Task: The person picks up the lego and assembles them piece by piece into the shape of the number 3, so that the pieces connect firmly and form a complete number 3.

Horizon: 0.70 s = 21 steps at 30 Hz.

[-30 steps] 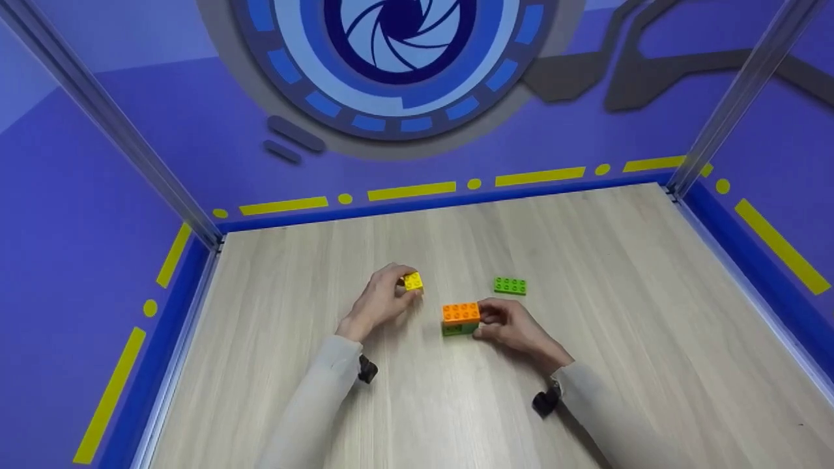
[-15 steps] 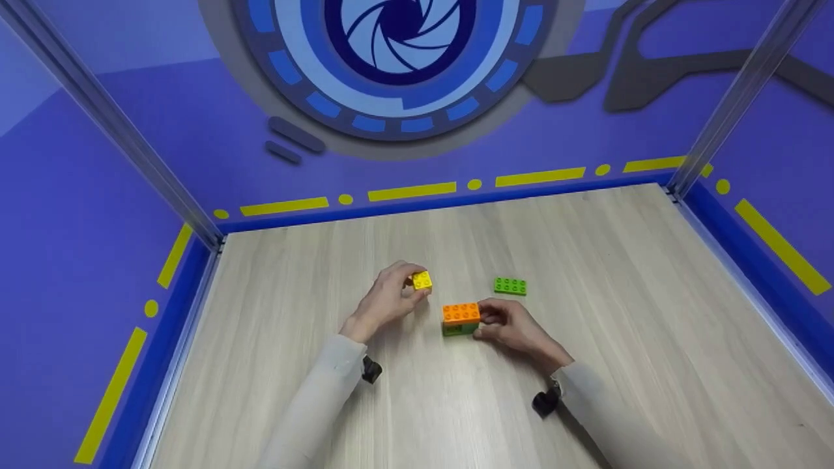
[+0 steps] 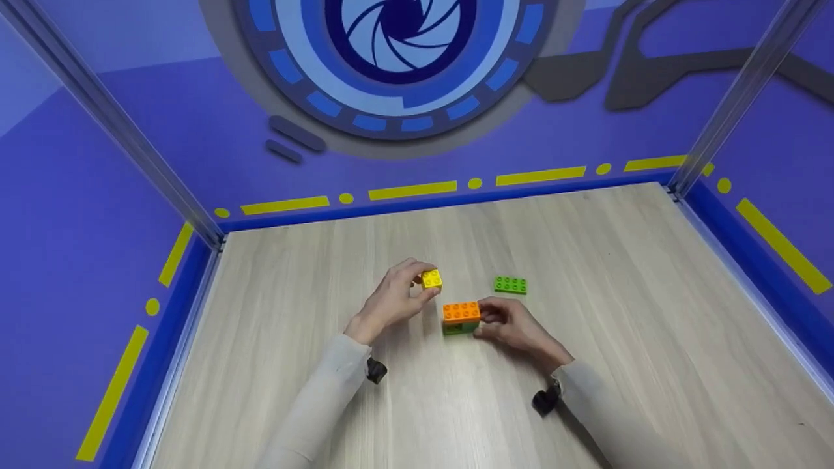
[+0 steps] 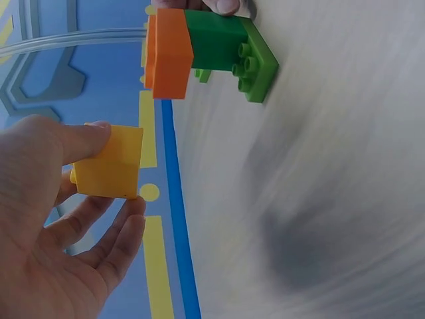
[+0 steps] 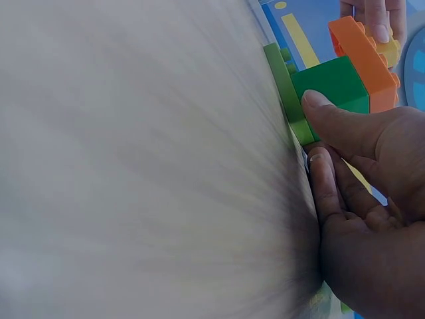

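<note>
My left hand pinches a yellow toy brick with two-by-two studs between thumb and fingers, raised off the table. Just to its right and nearer stands a small stack of toy bricks. Its base is a light green plate; a dark green brick sits on one end of that, and an orange brick lies across the top, its left part overhanging. My right hand grips the stack from the right, the thumb against the dark green brick.
A loose light green plate with studs lies on the wooden table, behind my right hand. Blue printed walls with metal corner posts enclose the table at the back and both sides.
My left hand has moved a little to the right with the yellow brick, closer to the stack. The right hand and the stack have stayed in place.
</note>
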Tool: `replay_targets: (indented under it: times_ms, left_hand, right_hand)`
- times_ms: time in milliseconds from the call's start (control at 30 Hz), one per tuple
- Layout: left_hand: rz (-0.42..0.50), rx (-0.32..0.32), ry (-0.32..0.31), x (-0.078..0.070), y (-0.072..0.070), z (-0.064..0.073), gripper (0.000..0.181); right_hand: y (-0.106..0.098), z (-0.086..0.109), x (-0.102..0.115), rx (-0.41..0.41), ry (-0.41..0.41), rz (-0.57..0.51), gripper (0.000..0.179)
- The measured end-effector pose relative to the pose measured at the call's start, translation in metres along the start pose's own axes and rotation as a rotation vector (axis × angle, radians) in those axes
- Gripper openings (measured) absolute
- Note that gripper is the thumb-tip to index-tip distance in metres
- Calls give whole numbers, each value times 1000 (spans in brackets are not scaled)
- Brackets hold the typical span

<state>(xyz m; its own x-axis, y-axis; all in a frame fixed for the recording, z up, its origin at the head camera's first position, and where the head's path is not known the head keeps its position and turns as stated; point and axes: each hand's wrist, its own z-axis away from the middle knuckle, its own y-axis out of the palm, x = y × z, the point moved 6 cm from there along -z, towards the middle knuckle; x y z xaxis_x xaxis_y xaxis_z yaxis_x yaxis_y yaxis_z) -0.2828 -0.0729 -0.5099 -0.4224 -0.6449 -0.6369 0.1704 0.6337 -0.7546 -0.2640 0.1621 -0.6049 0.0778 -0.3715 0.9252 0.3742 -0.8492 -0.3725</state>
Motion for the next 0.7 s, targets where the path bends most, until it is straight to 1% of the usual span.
replay_targets:
  times_ms: [33, 267, 467, 600, 700]
  left_hand:
    - [0, -2, 7, -1, 0, 0, 40]
    - [1, -16, 53, -10, 0, 1, 42]
    - [12, -5, 64, -15, 1, 1, 41]
    - [16, -9, 85, -19, 1, 2, 41]
    - [13, -17, 96, -21, 0, 2, 41]
  right_hand:
    - [-1, -1, -3, 3, -1, -5, 44]
    - [0, -2, -3, 25, -29, -4, 44]
    - [-1, -2, -2, 11, 3, -15, 42]
    - [0, 0, -1, 11, 16, -38, 48]
    - [-1, 0, 0, 13, -1, -63, 53]
